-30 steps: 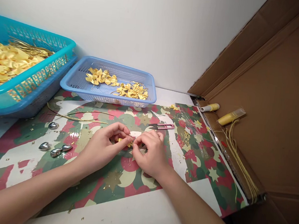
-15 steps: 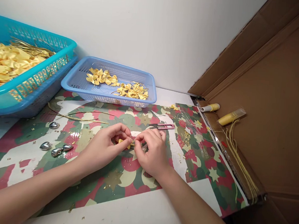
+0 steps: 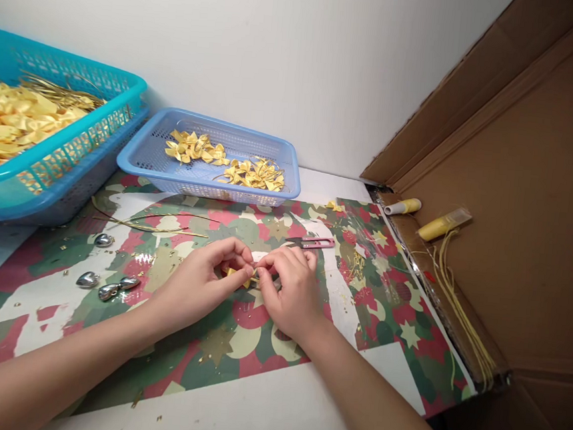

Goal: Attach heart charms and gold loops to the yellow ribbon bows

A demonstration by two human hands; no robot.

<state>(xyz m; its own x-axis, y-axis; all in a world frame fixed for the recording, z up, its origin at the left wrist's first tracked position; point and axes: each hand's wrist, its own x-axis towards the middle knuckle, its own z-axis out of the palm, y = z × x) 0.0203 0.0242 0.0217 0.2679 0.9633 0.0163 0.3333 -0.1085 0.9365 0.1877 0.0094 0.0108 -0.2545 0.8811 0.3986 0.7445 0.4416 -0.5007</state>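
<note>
My left hand (image 3: 211,272) is closed in a pinch on a small yellow ribbon bow (image 3: 231,276), mostly covered by its fingers. My right hand (image 3: 292,292) is pinched at the bow's right side, on what looks like a thin gold cord (image 3: 255,278). The fingertips of both hands almost meet just above the patterned table cover (image 3: 214,349). Just beyond my right hand lies a pair of pink-handled thread snips (image 3: 311,242). To the left of my left hand rest several silver heart-shaped pieces (image 3: 108,292).
Loose gold cords (image 3: 165,230) lie behind the hearts. A blue basket (image 3: 209,185) holds yellow bows; a turquoise basket (image 3: 71,149) at left is heaped with more ribbon and cords. Cardboard (image 3: 513,195) walls the right side, with yellow cords (image 3: 463,317) hanging by the table edge.
My right fingertips have shifted slightly left, nearer to my left fingertips at the bow. Less of the gold cord shows between them. Everything else stays in place.
</note>
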